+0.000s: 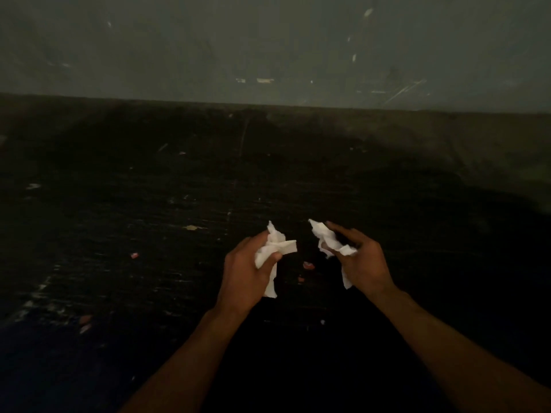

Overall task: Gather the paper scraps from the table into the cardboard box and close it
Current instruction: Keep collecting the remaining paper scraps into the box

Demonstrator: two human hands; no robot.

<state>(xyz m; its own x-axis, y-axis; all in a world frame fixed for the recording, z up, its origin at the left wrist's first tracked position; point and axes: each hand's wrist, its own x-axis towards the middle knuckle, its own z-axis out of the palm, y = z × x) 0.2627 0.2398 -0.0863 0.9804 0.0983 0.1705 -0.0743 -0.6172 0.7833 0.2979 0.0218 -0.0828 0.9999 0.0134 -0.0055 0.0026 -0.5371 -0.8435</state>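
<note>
White crumpled paper scraps are clutched in both hands — one wad [275, 251] in the left hand [247, 272], another [329, 241] in the right hand [362, 259] — above the dark desk [149, 234]; no cardboard box is seen.

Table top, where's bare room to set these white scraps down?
The dark table is bare between the hands and the wall. Pink bits litter the gap between left hand and right hand. No box visible.
</note>
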